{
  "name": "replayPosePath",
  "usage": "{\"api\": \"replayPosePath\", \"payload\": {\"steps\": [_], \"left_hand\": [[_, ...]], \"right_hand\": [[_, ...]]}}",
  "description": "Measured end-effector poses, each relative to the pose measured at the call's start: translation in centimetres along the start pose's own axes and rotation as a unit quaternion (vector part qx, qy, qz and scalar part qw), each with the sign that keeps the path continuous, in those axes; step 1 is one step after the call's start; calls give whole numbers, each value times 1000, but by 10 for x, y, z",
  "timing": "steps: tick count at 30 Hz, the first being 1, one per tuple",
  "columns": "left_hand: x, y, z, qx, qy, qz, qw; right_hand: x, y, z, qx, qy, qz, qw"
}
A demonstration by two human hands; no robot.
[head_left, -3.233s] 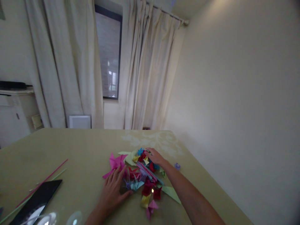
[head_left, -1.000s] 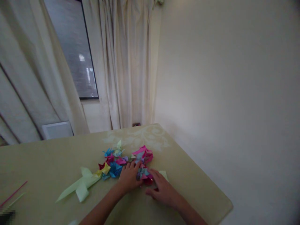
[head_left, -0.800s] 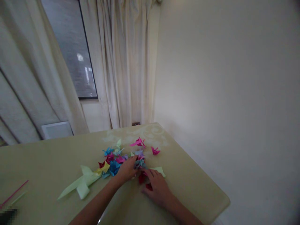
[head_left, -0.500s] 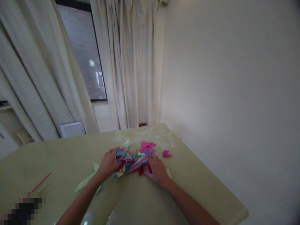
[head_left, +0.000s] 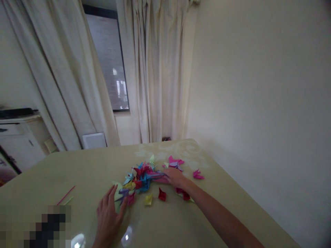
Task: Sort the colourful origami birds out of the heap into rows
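Many folded-paper pieces that look like origami cranes lie in a colourful pile [head_left: 142,175] on the table. My right hand [head_left: 176,177] is at the pile's right side, its fingers closed round a flat bundle of pink and blue folded paper [head_left: 158,176]. My left hand [head_left: 110,208] rests lower left with fingers apart, beside a purple paper crane [head_left: 122,195] and pale green paper [head_left: 117,191]. A yellow piece [head_left: 148,199] and a red piece [head_left: 162,194] lie separately in front. My right fingertips are partly hidden.
Pink folded pieces [head_left: 176,160] and a single pink crane [head_left: 198,174] lie toward the right edge of the table [head_left: 85,168]. A thin pink stick [head_left: 66,195] lies at left, near a pixelated dark patch. A wall [head_left: 258,120] borders the right side.
My left hand has let go of the pile and moved down left. My right hand has shifted over the bundle, and the pile is more spread out. The view has turned slightly left.
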State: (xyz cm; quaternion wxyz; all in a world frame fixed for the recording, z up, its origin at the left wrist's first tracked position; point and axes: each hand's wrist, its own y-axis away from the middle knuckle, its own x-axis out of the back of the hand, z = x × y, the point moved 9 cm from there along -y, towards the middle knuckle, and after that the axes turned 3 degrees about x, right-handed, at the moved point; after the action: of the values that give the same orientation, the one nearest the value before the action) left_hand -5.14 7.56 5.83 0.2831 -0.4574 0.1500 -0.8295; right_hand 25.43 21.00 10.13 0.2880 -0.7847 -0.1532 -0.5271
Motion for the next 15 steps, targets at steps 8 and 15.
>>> {"api": "replayPosePath", "payload": {"steps": [8, 15], "left_hand": [[-26, 27, 38, 42, 305, -103, 946], [-53, 34, 7, 199, 419, -140, 875]], "right_hand": [[5, 17, -78, -31, -174, 127, 976], [-39, 7, -166, 91, -273, 3, 958]]}}
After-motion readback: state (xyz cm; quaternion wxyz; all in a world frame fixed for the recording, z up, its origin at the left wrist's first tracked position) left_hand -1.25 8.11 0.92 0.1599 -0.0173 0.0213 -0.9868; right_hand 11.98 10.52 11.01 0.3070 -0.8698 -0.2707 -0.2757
